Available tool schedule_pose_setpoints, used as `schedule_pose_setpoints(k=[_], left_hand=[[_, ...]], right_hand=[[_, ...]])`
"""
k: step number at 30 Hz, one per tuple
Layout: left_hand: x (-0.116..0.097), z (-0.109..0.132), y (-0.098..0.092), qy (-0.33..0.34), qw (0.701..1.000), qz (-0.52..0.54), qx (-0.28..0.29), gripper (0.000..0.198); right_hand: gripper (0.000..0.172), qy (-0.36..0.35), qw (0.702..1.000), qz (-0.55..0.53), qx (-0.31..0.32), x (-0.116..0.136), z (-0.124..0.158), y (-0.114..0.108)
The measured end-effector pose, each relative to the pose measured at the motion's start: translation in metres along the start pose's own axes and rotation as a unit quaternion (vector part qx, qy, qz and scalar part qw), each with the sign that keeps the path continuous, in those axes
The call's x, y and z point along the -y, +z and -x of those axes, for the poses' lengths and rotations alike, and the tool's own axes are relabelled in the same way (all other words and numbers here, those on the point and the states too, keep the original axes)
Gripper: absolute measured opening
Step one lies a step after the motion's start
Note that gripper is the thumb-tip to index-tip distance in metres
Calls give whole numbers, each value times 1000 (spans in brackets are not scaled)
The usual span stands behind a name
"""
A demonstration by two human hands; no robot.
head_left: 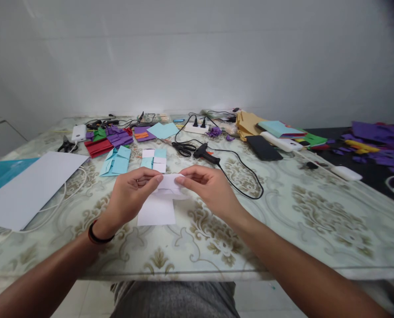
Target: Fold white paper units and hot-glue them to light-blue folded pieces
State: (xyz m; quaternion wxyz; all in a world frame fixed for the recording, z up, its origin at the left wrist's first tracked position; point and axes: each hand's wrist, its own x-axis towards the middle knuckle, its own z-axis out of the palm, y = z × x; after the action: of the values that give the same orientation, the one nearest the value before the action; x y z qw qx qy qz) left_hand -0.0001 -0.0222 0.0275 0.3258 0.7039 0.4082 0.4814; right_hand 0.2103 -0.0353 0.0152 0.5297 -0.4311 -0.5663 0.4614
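Between my two hands I hold a white sheet of paper (pixel 170 182) with folds in it, a little above the table. My left hand (pixel 133 194) pinches its left end between thumb and fingers, and my right hand (pixel 206 187) pinches the right end. Below it a second white paper (pixel 156 213) lies flat on the tablecloth. Just beyond my hands are small white and light-blue folded pieces (pixel 154 160). Folded light-blue papers (pixel 116 160) lie past my left hand. A black glue gun (pixel 206 153) rests beyond my right hand, beside black-handled scissors (pixel 184 149).
White sheets (pixel 38 187) and a blue packet (pixel 8 170) lie at the left. Red (pixel 98 146) and purple folded papers (pixel 117 136) sit farther back, near a power strip (pixel 196 128). A dark phone (pixel 264 147) and a white power bank (pixel 280 141) lie right. The glue gun's cable (pixel 258 179) loops rightward.
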Motion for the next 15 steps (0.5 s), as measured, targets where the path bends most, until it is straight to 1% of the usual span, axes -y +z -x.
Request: schedule_pose_setpoints(k=[5, 8, 10, 11, 13, 15], left_hand=[[0, 1, -3, 13, 1000, -10, 10, 13], [-1, 1, -2, 16, 999, -9, 41, 13], [-1, 1, -1, 15, 998, -8, 65, 14], [-1, 1, 0, 13, 998, -6, 67, 15], [2, 0, 1, 1, 999, 7, 43, 18], [7, 0, 0, -21, 999, 40, 7, 19]], right_hand=[[29, -34, 997, 55, -37, -2, 1, 1], [24, -71, 991, 104, -42, -3, 2, 1], [21, -92, 988, 123, -29, -2, 4, 1], [21, -101, 987, 123, -19, -2, 4, 1], [28, -120, 986, 112, 14, 0, 6, 0], [41, -141, 984, 95, 58, 1, 7, 0]])
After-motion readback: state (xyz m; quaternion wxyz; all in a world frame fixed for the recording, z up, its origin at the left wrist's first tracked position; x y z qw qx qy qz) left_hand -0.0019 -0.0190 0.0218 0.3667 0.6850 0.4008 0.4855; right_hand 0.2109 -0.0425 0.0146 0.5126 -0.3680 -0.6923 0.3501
